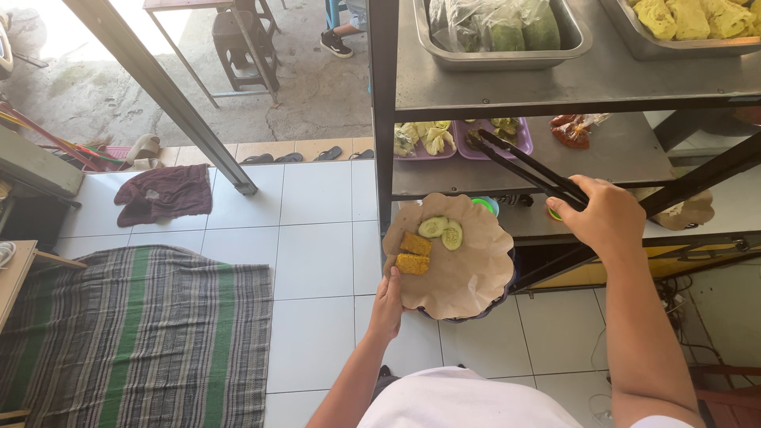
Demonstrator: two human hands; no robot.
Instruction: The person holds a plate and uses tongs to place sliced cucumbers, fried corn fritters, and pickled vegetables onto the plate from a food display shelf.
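White floor tiles (317, 230) and a striped green-and-grey rug (143, 333) at 8 o'clock spread below a steel food rack (602, 79), its top shelf carrying metal trays, its middle shelf purple trays of leafy greens (424, 139) at 12 o'clock. At centre, the left hand (388, 305) has its fingers curled under the rim of a paper-lined plate (460, 269) bearing two fried pieces (414, 254) and cucumber slices (442, 231). At 2 o'clock the right hand (606, 218) grips black tongs (527, 168), tips narrowed over the greens; plating looks midway, the pick-up needing a steady pinch.
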